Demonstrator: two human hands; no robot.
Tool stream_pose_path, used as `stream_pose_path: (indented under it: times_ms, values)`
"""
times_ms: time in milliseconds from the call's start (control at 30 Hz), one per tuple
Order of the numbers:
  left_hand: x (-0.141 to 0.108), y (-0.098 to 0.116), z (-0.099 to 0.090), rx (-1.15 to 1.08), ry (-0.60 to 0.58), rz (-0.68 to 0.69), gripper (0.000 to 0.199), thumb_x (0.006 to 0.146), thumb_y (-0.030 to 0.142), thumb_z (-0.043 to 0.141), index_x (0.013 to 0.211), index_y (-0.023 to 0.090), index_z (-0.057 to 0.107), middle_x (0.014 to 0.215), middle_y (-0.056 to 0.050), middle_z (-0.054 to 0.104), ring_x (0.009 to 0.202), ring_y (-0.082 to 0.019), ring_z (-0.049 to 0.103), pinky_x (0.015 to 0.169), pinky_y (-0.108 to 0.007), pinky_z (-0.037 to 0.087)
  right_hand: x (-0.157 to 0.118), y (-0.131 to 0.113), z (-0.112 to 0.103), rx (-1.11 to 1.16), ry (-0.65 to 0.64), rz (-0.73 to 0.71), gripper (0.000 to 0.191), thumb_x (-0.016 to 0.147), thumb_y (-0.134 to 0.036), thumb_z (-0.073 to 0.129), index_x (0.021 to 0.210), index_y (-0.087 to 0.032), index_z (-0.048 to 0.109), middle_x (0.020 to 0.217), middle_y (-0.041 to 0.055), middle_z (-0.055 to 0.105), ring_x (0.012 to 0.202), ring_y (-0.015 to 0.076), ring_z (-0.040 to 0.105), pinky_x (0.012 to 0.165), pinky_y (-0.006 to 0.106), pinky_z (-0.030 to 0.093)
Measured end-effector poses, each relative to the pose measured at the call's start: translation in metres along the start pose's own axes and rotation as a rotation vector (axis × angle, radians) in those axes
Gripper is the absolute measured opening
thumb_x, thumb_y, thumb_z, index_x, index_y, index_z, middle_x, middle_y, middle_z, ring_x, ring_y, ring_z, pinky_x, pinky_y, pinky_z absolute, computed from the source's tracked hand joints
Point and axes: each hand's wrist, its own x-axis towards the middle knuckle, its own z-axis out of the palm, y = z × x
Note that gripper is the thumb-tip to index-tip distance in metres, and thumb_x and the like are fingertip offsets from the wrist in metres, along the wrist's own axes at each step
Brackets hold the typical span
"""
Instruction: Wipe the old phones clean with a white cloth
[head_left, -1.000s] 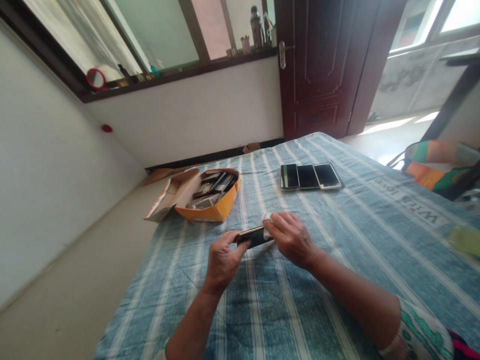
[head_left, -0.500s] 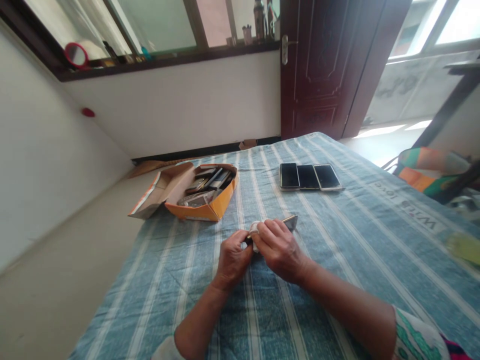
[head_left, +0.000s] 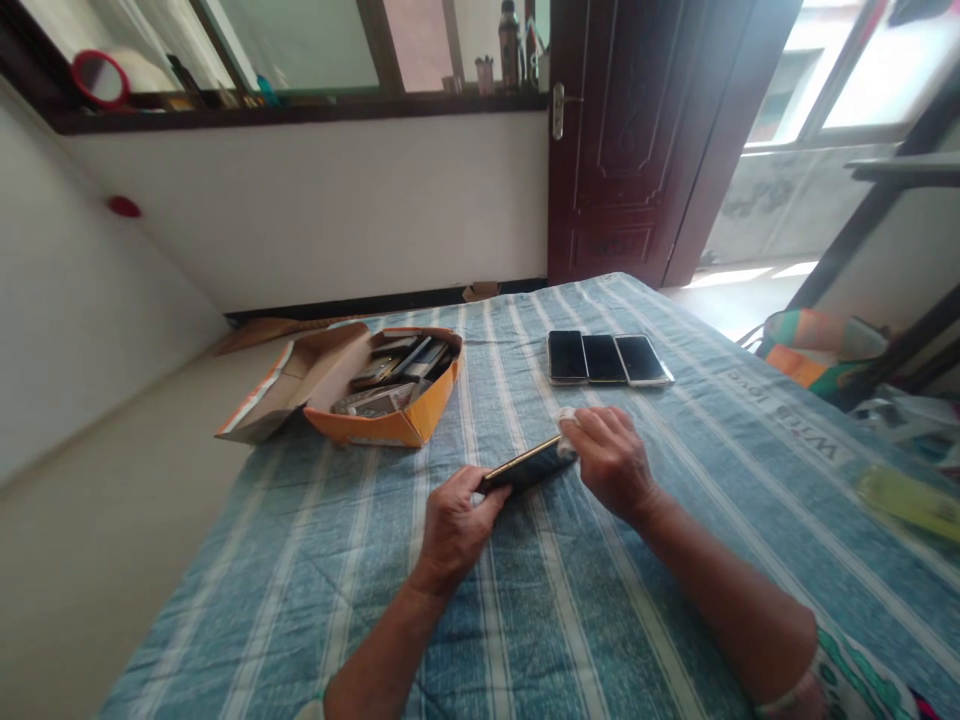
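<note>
My left hand point(head_left: 459, 520) is closed on the near left end of a dark smartphone point(head_left: 529, 468) with a gold-coloured edge, held tilted above the striped bedsheet point(head_left: 375, 560). At the phone's far right end, my right hand point(head_left: 611, 458) pinches a white cloth or tissue point(head_left: 568, 425) against its edge. Part of the cloth is hidden under the fingers. Beyond my hands, three phones lie side by side: a black one point(head_left: 566, 357), another dark one point(head_left: 604, 358) and a white-framed one point(head_left: 643, 359).
An orange cardboard box point(head_left: 421, 413) stands on the left with its lid folded open and several phones inside. A yellow-green item point(head_left: 907, 505) lies near the right edge. Behind the bed are a wall and a dark red door point(head_left: 637, 150).
My right hand has slid with the cloth rightward along the phone to its far end, uncovering more of the phone. My left hand keeps its hold. The view has shifted slightly.
</note>
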Motion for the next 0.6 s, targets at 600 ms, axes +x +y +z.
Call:
stream_pose_path:
  times_ms: [600]
  values:
    - [-0.004, 0.005, 0.001, 0.095, -0.008, 0.063, 0.005, 0.08, 0.022, 0.06, 0.076, 0.019, 0.063, 0.073, -0.001, 0.064, 0.069, -0.015, 0.061, 0.066, -0.025, 0.047, 0.004, -0.032, -0.004, 0.137, -0.021, -0.1, 0.024, 0.095, -0.013, 0.042, 0.099, -0.014, 0.065, 0.088, 0.0076, 0.065, 0.085, 0.0197, 0.055, 0.079, 0.035, 0.042]
